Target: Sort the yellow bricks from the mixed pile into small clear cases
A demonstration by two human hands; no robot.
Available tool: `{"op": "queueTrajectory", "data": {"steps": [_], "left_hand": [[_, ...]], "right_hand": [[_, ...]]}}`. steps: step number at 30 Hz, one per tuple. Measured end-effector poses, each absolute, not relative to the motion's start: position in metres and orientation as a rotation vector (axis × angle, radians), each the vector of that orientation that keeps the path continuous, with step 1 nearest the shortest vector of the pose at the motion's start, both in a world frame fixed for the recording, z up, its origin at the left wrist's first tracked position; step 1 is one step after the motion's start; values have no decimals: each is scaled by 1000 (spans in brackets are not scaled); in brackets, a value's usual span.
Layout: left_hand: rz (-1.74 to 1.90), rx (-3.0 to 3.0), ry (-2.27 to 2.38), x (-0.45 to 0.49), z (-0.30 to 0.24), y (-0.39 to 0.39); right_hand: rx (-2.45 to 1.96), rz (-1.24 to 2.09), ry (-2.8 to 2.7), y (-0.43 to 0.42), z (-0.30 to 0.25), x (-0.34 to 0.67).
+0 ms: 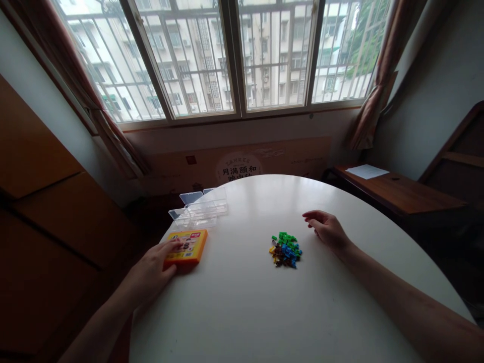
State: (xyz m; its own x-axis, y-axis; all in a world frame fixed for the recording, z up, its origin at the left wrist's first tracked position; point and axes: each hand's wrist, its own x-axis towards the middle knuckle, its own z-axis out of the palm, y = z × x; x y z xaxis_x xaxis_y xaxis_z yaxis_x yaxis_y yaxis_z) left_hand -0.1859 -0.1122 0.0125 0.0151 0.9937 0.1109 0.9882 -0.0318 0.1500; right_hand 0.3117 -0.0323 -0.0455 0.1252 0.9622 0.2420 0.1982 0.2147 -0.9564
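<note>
A small yellow-and-orange box (191, 247) with a printed top lies near the left edge of the white round table (242, 302). My left hand (161, 262) grips its left side, fingers over the top and thumb at the near side. Right of the table's middle sits a loose pile of small plastic building bricks (286, 250) in green, blue, brown and yellow. To the right of that pile, my right hand (328, 230) rests on its side, loosely bent with thumb and fingers apart, and holds nothing.
Clear plastic compartment boxes (200, 209) with raised lids stand at the table's far left edge, behind the box. A brown wooden side table (401, 189) carrying a white paper (367, 171) is at the right. A printed carton (242, 164) stands beneath the window.
</note>
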Motion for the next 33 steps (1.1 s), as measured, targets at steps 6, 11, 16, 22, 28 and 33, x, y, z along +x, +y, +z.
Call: {"op": "queueTrajectory", "data": {"steps": [6, 11, 16, 22, 28, 33], "left_hand": [[360, 2208, 2193, -195, 8, -114], [367, 2219, 2211, -199, 9, -113], [376, 2243, 2187, -201, 5, -108], [569, 2237, 2361, -171, -1, -133], [424, 2552, 1758, -76, 14, -153], [123, 2656, 1222, 22, 12, -120]], "right_hand": [[-1223, 747, -1445, -33, -46, 310], [-1231, 692, -1491, -34, -45, 308], [-1233, 646, -1508, -38, -42, 305], [-1256, 589, -1516, -36, -46, 304], [-1282, 540, -1497, -32, -49, 301], [-1304, 521, -1410, -29, -49, 302]]}}
